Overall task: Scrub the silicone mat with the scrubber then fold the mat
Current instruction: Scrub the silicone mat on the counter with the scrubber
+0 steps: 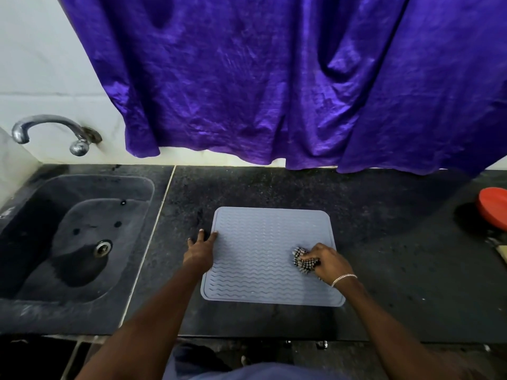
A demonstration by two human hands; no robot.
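Note:
A grey-blue silicone mat [263, 242] with wavy ridges lies flat on the dark stone counter [384, 242]. My right hand [326, 260] grips a black-and-white checkered scrubber [303, 260] and presses it onto the mat near its right edge. My left hand [200, 250] rests flat at the mat's left edge, fingers spread, with the fingertips partly on the mat and partly on the counter.
A dark sink [76, 242] with a drain and a metal tap [52, 133] is at the left. A purple curtain [274, 78] hangs over the back wall. A red round lid or bowl [493, 211] sits at the far right edge.

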